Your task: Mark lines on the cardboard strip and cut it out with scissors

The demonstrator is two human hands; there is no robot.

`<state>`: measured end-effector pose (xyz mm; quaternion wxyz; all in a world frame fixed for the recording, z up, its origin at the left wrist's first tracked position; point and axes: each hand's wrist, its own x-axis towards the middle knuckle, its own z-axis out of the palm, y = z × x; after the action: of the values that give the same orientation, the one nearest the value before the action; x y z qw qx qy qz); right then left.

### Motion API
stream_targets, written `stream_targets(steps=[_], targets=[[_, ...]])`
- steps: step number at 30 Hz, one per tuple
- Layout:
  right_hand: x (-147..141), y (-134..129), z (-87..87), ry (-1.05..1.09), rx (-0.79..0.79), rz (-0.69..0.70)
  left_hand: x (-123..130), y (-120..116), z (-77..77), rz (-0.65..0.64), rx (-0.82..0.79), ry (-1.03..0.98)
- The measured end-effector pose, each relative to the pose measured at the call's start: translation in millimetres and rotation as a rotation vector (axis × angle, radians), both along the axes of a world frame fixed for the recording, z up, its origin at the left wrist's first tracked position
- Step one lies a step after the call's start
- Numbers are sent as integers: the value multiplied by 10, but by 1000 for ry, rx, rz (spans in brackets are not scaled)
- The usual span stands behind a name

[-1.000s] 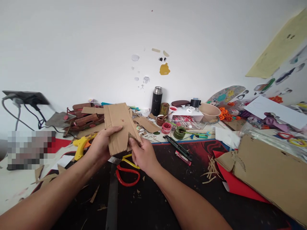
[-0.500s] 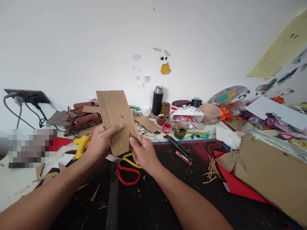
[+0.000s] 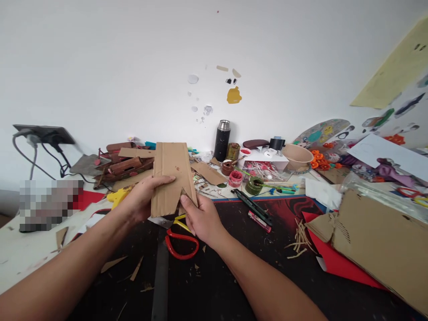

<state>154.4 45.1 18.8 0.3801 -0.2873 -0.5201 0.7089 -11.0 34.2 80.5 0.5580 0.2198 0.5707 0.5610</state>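
A piece of brown cardboard is held up above the dark mat, with a slanted cut at its lower right part. My left hand grips its left edge, thumb flat on the front and the other fingers hidden behind. My right hand is closed on the lower right corner, the thumb pressed by a narrow torn flap. Just below the cardboard lie scissors with red and yellow handles, their yellow loop partly covered by my right hand. A long metal ruler runs towards me beneath them.
A green utility knife lies right of my hands beside a pink-labelled small case. Open paint jars and a black thermos stand behind. A yellow glue gun is at left; a large cardboard sheet rests at right.
The cardboard has turned more upright and its top has come down and to the right. Both hands keep their hold. The whole view has shifted slightly.
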Motion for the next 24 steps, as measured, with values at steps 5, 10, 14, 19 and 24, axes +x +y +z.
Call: stream_targets(steps=[5, 10, 14, 19, 24], targets=[[22, 25, 22, 62, 12, 59, -23, -57, 45, -60, 74, -127], [4, -6, 4, 96, -6, 124, 8, -142, 117, -101, 168, -263], [-21, -28, -7, 89, -16, 119, 76, -145, 118, -35, 186, -348], [-45, -23, -47, 39, -6, 113, 132, -109, 17, 102, 182, -375], [-67, 14, -114, -37, 33, 109, 151, -62, -56, 178, 139, -383]])
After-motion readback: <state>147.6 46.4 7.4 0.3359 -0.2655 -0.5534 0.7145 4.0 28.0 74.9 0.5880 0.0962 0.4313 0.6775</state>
